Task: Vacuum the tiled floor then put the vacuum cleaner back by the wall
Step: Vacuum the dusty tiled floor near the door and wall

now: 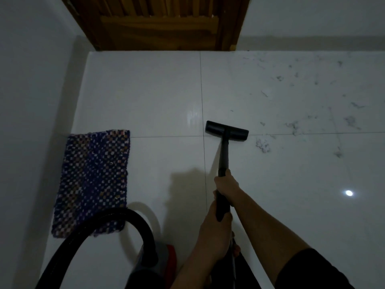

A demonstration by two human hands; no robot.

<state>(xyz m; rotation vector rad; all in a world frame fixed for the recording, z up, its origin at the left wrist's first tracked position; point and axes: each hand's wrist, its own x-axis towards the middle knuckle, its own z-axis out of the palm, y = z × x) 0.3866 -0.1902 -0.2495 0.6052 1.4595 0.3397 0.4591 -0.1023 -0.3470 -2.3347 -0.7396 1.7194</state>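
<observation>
so we've got both grips on the pipe (pixel 223 157). the right grip (pixel 227 185) is clenched round it up front, and the left grip (pixel 217 213) is wrapped round it just behind, close together. the black floor head (pixel 227 130) sits flat on the tiled floor (pixel 156 90) straight ahead of the grips, about where the tile lines cross. the scraps and fluff (pixel 263 145) lie ahead and to the right of the grips, and the nearest clump is just beside the head's right end. the vacuum body (pixel 164 255) is behind and to the left of the left grip. its hose (pixel 100 224) loops up further left, crossing the near edge of a checked mat (pixel 93 180) in our view. a wooden door (pixel 162 24) is well ahead.

handling-wise, we reckon the pipe is stiff and light, so two grips on it should steer the head fine, and the glossy tile should let it glide. the hose looks bendy and will probably drag. the body looks like the heavy bit. for getting it back by the wall (pixel 31 80) we'd go for a handle on the body, though we can't make one out here.
</observation>
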